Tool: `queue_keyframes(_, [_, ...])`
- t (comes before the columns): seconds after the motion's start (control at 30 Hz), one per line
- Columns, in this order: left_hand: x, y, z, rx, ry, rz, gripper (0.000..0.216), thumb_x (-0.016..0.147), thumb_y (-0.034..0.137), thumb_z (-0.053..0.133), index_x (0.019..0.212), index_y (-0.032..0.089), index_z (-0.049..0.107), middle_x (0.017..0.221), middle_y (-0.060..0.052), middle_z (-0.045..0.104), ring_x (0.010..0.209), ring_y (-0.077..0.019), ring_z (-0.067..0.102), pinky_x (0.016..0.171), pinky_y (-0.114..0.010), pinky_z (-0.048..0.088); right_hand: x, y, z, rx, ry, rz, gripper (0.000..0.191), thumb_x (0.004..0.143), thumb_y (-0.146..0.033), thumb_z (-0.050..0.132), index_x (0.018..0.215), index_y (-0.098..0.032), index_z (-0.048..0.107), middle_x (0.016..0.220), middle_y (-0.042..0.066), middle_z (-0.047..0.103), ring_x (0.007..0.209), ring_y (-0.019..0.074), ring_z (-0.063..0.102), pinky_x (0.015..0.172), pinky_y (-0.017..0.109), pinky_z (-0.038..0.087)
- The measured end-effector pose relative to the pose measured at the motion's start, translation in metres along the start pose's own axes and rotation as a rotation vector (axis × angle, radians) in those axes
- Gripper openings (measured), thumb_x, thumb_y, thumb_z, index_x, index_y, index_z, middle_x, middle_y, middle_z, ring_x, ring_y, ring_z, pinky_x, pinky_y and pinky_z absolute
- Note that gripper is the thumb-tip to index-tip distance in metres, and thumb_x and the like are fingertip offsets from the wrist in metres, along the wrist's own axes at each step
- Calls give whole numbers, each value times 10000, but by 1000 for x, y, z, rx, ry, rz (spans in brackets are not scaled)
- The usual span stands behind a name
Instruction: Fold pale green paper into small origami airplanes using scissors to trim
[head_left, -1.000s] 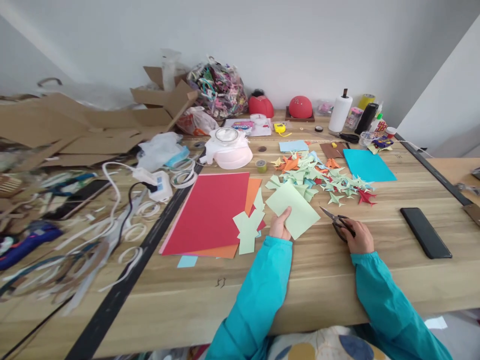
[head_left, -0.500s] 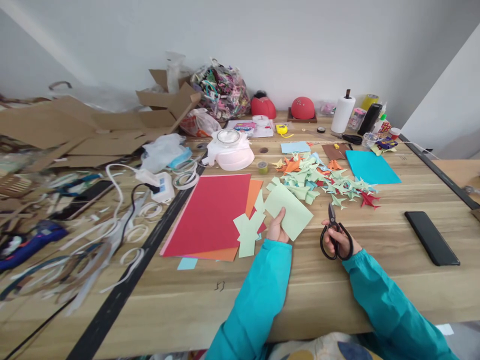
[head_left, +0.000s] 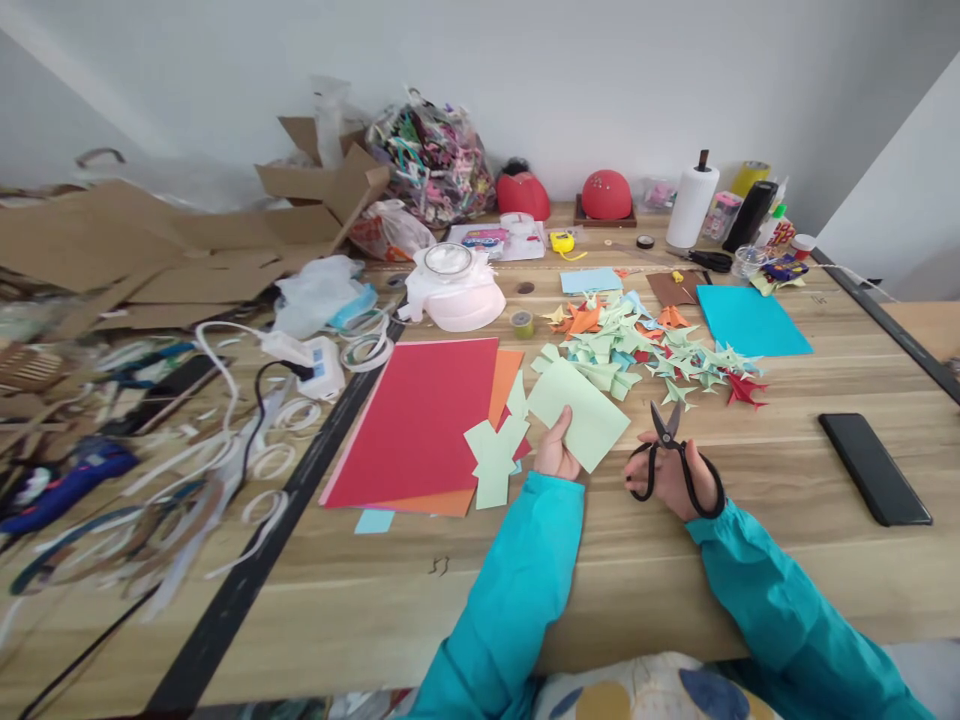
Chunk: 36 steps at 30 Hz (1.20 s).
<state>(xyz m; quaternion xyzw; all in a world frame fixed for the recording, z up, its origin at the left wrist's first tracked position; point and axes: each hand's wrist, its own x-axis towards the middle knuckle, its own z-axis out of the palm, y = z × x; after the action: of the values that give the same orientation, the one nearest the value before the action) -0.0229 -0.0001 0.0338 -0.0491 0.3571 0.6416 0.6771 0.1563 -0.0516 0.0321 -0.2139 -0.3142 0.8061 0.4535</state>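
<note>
My left hand [head_left: 556, 453] pinches the near corner of a light green paper square [head_left: 581, 413], held just above the wooden table [head_left: 645, 560]. My right hand [head_left: 670, 476] grips black scissors [head_left: 673, 452] by the handles, blades pointing away from me, a little right of the green sheet. Green offcuts [head_left: 495, 455] lie left of my left hand on a red sheet [head_left: 420, 415] stacked over an orange one. A heap of small folded paper shapes [head_left: 645, 350] in green, orange and red lies beyond both hands.
A black phone [head_left: 874, 467] lies at the right. A blue sheet [head_left: 750, 320] sits far right, with a paper towel roll [head_left: 690, 205] and bottles behind it. Cardboard [head_left: 150, 250], tape rings and cables [head_left: 255, 400] crowd the left. A pink-white bowl [head_left: 457, 295] stands at centre back.
My right hand lifted the scissors off the table and turned them upright, blades pointing away, moving closer to the green sheet. My left hand kept its hold on the paper.
</note>
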Motion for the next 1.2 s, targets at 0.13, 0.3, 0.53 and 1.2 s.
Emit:
queue_keyframes(0.13, [1, 1, -1, 3, -13, -13, 275, 831, 170, 567, 1104, 161, 598, 925, -72, 716, 988, -207, 643, 978, -394, 458, -5, 3, -8, -39, -108, 87, 642, 778, -675, 426, 1142, -154, 515, 772, 90, 639, 626, 198, 602, 560, 344, 472])
queue_keyframes(0.3, [2, 0, -3, -7, -47, -26, 263, 837, 184, 562, 1095, 154, 600, 908, -73, 720, 970, -202, 650, 986, -382, 452, -9, 8, -14, -135, -153, 119, 653, 790, -658, 422, 1125, -107, 527, 719, 74, 599, 516, 158, 549, 468, 292, 426])
queue_keyframes(0.53, [2, 0, -1, -13, -47, -17, 293, 832, 172, 564, 1124, 169, 587, 944, -72, 714, 994, -216, 640, 980, -411, 454, -10, 9, -13, -170, -158, 145, 630, 791, -642, 429, 1107, -109, 545, 686, 61, 575, 527, 162, 543, 465, 283, 419])
queue_keyframes(1.2, [6, 3, -10, 243, -173, 71, 367, 616, 16, 699, 967, 116, 657, 956, -125, 707, 1114, -301, 561, 1013, -453, 408, -10, 4, -4, -302, -104, 74, 829, 806, -678, 365, 1435, -243, 44, 666, 11, 622, 485, 160, 573, 432, 243, 394])
